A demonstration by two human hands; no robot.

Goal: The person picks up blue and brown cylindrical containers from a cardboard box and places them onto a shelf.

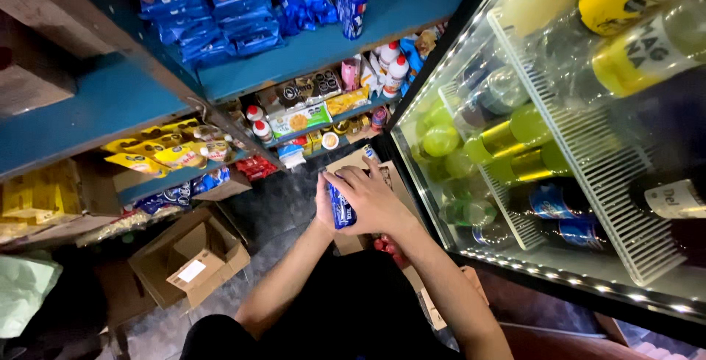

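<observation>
Shop aisle, blue shelves (309, 51) left, lit drinks fridge (581, 154) right. Both hands grasp blue can (340, 207) above open cardboard box (351, 241): left hand (324, 202) behind, right hand (373, 200) fingers wrapped over. Can's long axis near upright in view, top end toward shelves.

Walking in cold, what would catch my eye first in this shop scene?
Probably the brightly lit glass-fronted drinks cooler on the right, its white wire shelves stocked with green and yellow bottles. At centre, the left hand and right hand together hold a small blue can above an open cardboard box. Blue wooden shelves crowded with blue snack packets fill the left.
</observation>
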